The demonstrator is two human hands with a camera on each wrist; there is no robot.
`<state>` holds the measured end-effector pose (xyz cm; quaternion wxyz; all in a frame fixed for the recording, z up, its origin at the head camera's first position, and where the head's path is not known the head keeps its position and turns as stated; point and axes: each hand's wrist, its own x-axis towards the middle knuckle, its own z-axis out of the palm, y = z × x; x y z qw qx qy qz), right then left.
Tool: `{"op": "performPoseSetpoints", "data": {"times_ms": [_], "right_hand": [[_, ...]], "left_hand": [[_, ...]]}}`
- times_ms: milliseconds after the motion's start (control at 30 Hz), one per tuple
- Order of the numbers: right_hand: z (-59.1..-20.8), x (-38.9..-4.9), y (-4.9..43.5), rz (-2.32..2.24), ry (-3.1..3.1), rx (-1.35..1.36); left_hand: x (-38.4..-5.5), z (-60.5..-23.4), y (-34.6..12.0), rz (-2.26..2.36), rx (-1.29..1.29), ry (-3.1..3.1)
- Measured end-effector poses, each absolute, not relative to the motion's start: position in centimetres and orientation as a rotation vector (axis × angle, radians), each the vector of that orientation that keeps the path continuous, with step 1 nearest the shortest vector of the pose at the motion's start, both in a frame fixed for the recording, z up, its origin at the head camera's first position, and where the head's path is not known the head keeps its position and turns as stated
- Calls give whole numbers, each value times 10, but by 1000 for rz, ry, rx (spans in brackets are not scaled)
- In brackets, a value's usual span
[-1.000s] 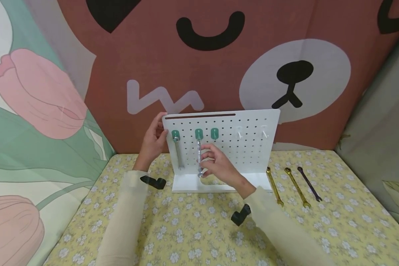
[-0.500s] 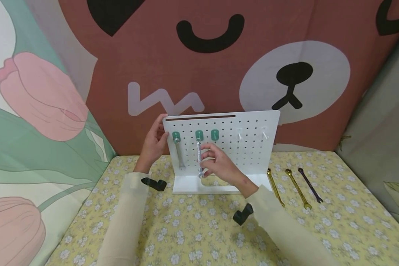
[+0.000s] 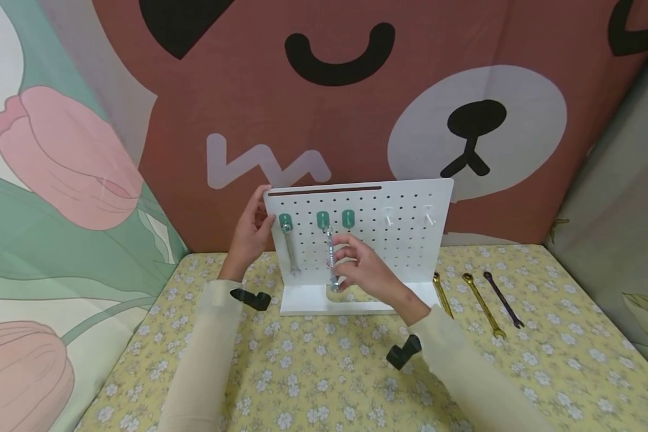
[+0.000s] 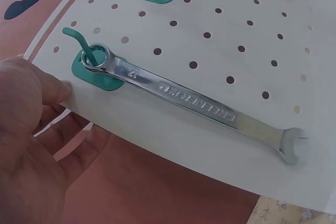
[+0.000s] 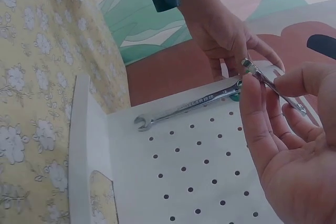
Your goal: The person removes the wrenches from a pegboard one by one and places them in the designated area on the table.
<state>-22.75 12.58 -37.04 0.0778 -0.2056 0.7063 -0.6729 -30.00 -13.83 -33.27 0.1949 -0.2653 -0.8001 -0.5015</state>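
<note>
Pinching a silver wrench [image 3: 332, 258] in the curled right hand [image 3: 364, 267], thumb and fingers almost together. Near a green hook [image 3: 323, 219] above those fingers; can't tell if touching. Gripping the white pegboard [image 3: 399, 275] in the left hand [image 3: 251, 231], thumb in front, fingers behind. Reading "GREENER" and "12" on a hanging combination wrench [image 4: 181, 95] beside the left thumb.

Table [image 3: 297, 384] under yellow cloth [image 3: 588, 378], white flower print. White pegboard [image 3: 402, 243] stands on it, flat base [image 3: 302, 300] down; I see cloth through base cut-out [image 3: 353, 294]. Right of board I count three wrenches, lying apart, ring ends far: gold wrench [image 3: 443, 296] closest to board, near end hidden; second gold wrench [image 3: 483, 305]; purple wrench [image 3: 503, 299] farthest right.
</note>
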Motion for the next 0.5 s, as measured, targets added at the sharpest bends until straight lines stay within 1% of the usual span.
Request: {"op": "performPoseSetpoints", "data": {"times_ms": [100, 300, 500], "right_hand": [[-372, -222, 130, -2024, 2093, -611], [-378, -212, 139, -2025, 2081, -596], [-387, -204, 155, -2008, 2122, -513]], "left_hand": [[-290, -325, -136, -1412, -745, -2235], [-292, -325, -137, -1423, -754, -2230], [-295, -328, -137, -1407, -745, -2243]]}}
